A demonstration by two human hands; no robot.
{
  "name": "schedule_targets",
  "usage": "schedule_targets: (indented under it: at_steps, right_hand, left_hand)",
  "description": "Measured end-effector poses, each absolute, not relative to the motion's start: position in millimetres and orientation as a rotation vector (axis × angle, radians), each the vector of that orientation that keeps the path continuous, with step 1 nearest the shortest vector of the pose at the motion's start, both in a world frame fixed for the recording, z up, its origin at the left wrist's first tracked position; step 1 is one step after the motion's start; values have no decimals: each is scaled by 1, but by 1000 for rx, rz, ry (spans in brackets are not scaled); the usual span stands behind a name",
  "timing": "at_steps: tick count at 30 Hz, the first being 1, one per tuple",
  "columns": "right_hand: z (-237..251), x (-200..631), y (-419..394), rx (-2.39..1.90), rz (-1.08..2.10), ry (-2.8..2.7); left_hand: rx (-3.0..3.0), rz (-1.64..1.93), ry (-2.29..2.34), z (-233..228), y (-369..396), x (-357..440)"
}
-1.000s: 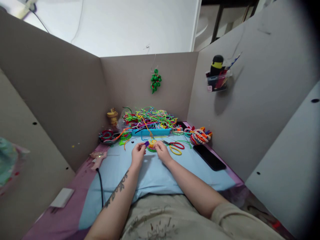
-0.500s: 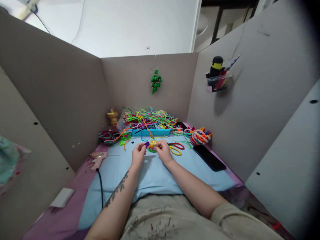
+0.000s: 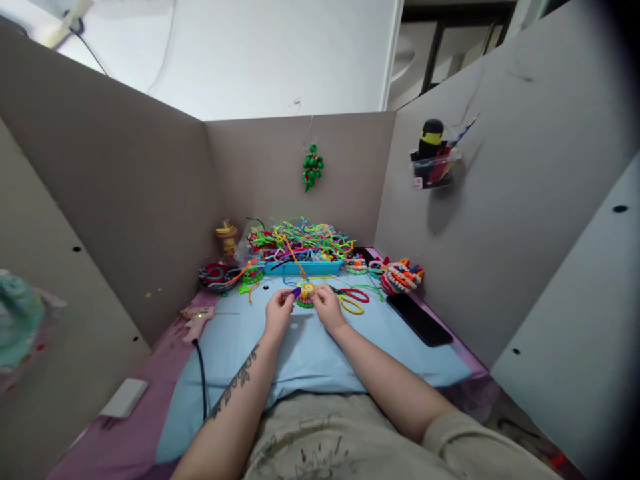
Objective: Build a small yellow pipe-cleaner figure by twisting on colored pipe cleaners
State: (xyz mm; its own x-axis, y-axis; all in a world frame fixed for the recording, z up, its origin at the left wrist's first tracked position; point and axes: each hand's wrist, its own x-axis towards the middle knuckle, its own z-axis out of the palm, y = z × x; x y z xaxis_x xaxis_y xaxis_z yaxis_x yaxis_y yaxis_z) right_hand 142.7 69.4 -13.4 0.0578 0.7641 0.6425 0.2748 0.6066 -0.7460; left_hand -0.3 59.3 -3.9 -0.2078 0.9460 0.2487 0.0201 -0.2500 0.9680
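Note:
My left hand [image 3: 279,310] pinches a small purple piece [image 3: 297,293]; whether it is cord or a finger cover is too small to tell. Right beside it, my right hand [image 3: 327,306] has its fingers closed at the edge of a small yellow-and-green cord piece [image 3: 305,301]. The fingertips partly hide this piece, and any strand between them is too small to make out. An orange cord [image 3: 295,254] runs from the pile behind down toward it. Scissors [image 3: 353,301] with red and yellow handles lie just right of my right hand.
Behind the hands a blue tray [image 3: 303,268] holds a heap of coloured cords [image 3: 305,240]. A pink glue gun [image 3: 199,323] with a black cable lies left. A black phone [image 3: 419,320] and a striped cord bundle [image 3: 400,275] sit right. Grey panels [image 3: 300,133] enclose the table.
Both hands keep nearly the same place and hold. The purple piece has shifted very slightly to the right, and the whole view has tilted a little upward.

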Motion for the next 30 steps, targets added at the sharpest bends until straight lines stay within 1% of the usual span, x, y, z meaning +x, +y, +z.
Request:
schedule_targets:
  at_steps: [5,8,16,30]
  right_hand:
    - [-19,144,75,-947,442,-1503]
    - [-19,147,78,-905,415,-1563]
    - [-15,150,78,-960,416,-1522]
    - [-16,153,81,-977,440,-1659]
  left_hand:
    - [1396,1551,1248,-5,59,1]
    - [1548,1568,1275,-5,56,2]
    - [1932,1502,1325,-9,53,2]
    - [2006,1465,1367,-12,55,0]
